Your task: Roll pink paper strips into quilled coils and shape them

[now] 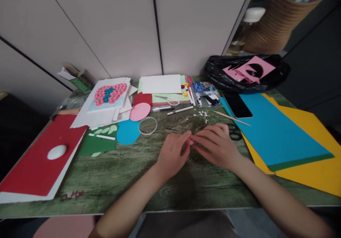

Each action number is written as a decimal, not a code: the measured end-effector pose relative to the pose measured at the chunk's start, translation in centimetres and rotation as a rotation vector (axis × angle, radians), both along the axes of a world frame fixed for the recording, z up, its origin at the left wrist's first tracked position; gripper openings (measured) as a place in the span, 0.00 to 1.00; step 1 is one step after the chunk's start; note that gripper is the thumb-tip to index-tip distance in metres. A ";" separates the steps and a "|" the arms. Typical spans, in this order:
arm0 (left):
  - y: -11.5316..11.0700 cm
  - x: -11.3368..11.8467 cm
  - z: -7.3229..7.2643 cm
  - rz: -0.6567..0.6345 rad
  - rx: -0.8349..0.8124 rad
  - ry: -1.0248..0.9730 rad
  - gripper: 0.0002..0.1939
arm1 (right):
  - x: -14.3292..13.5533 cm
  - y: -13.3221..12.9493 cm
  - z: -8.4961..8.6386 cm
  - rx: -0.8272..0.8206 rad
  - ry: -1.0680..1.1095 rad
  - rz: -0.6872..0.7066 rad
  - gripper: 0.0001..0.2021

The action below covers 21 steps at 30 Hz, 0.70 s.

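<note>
A small piece of pink paper (190,141), perhaps rolled, sits between my fingertips above the middle of the table. My left hand (172,155) pinches it between thumb and forefinger. From the other side, my right hand (217,147) meets it with closed fingertips; its exact shape is mostly hidden by my fingers. Just beyond my right hand lie black-handled scissors (234,132), partly covered, and tiny white paper scraps (201,113). A roll of clear tape (147,125) lies ahead of my left hand, near a pink paper circle (140,112) and a blue circle (128,133).
Red sheets (39,160) with a white oval object (57,152) lie left. Behind them is a card with pink and blue paper rolls (109,94). Blue paper (282,131), a phone (238,105) and a wooden pencil (231,118) lie right, before a black bag (215,72).
</note>
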State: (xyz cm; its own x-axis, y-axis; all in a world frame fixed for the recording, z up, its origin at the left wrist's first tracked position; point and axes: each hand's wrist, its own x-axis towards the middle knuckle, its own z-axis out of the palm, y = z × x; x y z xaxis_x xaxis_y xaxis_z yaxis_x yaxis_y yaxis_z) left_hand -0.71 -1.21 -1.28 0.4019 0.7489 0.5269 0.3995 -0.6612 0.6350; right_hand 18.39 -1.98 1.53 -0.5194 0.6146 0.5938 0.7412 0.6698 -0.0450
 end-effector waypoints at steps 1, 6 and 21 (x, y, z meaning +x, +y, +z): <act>0.0 0.0 -0.1 0.001 0.002 0.002 0.26 | 0.0 0.1 -0.2 0.005 0.003 -0.001 0.09; -0.2 0.2 -0.1 -0.007 -0.035 0.002 0.25 | -0.1 0.1 -0.3 0.085 0.017 -0.016 0.08; -0.8 0.9 1.6 0.053 -0.070 -0.299 0.26 | 0.1 -0.2 0.2 0.076 0.274 0.050 0.10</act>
State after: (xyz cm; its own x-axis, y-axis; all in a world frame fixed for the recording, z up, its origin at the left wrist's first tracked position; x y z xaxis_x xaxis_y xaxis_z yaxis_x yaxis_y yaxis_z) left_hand 0.20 -1.98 0.28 0.1959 0.8033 0.5624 0.2209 -0.5949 0.7728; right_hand 18.47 -2.14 1.69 -0.3616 0.5408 0.7595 0.6744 0.7142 -0.1875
